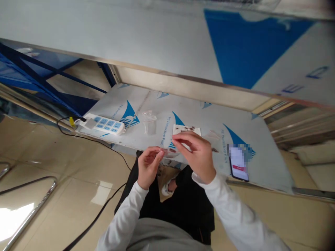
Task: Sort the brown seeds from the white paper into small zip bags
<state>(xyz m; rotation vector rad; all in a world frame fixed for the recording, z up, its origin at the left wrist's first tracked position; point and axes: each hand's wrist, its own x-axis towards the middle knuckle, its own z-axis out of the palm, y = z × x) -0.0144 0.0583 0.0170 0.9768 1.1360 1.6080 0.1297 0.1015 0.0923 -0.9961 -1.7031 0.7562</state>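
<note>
My left hand (150, 165) is at the table's front edge, thumb and fingers pinched on the edge of a small clear plastic bag (171, 151) with a reddish-brown bit showing in it. To its right, my right hand (199, 153) hovers with thumb and forefinger together; whatever is between the tips is too small to make out. Just beyond my right hand lies a white sheet (180, 129) carrying several small dark brown pieces, partly covered by that hand. Another clear bag (150, 124) lies flat to the left of the sheet.
A white power strip (107, 124) with a plug and black cable sits at the table's left end. On the right lies a phone (238, 169), its screen partly blurred. An upper shelf (131, 38) overhangs the film-covered table (264, 157). A metal-framed chair (39, 205) stands at lower left.
</note>
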